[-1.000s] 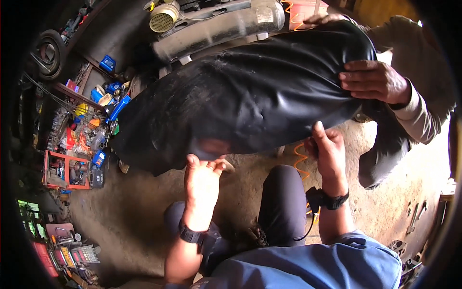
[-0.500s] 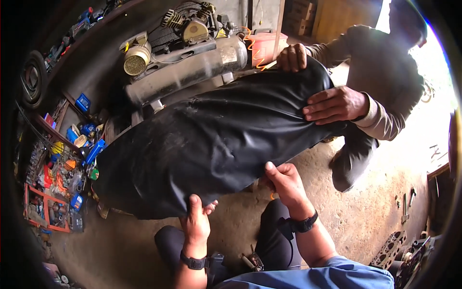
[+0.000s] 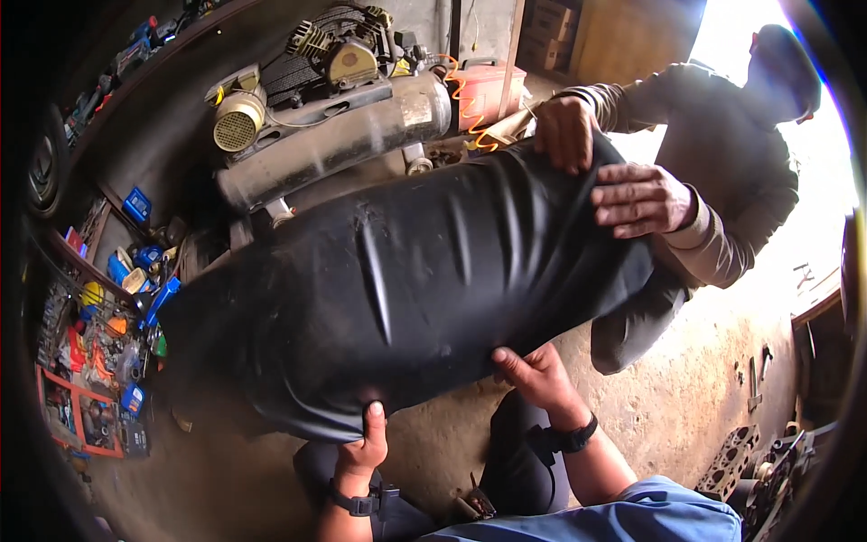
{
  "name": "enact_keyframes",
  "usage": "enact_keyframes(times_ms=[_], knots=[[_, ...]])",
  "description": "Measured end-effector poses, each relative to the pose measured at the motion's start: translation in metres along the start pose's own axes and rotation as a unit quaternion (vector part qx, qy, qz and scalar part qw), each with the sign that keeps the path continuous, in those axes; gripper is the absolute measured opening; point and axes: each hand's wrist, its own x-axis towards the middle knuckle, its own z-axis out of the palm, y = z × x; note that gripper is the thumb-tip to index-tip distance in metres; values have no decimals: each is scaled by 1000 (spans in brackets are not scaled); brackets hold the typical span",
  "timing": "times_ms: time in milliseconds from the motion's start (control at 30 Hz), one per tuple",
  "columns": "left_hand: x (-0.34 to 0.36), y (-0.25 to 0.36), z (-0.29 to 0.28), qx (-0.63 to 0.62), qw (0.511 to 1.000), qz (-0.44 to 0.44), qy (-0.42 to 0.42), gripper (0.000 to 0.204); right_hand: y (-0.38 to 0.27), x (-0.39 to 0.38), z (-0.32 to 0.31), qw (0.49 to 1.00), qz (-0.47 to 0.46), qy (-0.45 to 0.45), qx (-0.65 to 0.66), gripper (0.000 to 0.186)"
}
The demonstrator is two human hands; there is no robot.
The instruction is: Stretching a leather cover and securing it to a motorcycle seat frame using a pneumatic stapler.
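Observation:
A long black sheet of leather-like material, smooth and slightly shiny, stretches across the middle with folds running across it. Whether a firm form lies beneath it cannot be told. My left hand grips its near edge, thumb on top and fingers hidden underneath. Further right along that same edge, my right hand pinches it the same way. At the far right end, another person's two hands press and hold the material: one hand on the top corner, the other hand flat below it.
Behind the sheet stands an air compressor with a long tank. A red box sits beside it. On the left are an orange-red crate and cluttered tools. A perforated metal gasket-like plate and a wrench lie at right.
The near left edge has come lower with my left hand, and the folds now run more crosswise. The other person's hands have shifted on the far end, the upper one down and right.

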Motion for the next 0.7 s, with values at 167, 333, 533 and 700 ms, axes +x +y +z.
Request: enact_keyframes(times_ms=[167, 333, 533, 700], knots=[[19, -28, -8, 88, 994, -2, -60, 26, 40, 11, 15, 993, -80, 86, 3, 38], [31, 5, 7, -2, 999, 30, -19, 29, 44, 16, -2, 998, 8, 17, 56, 45], [23, 32, 23, -32, 998, -1, -49, 31, 45, 14, 5, 986, -45, 43, 157, 52], [32, 34, 24, -58, 995, 20, -77, 31, 30, 17, 30, 984, 11, 45, 172, 49]])
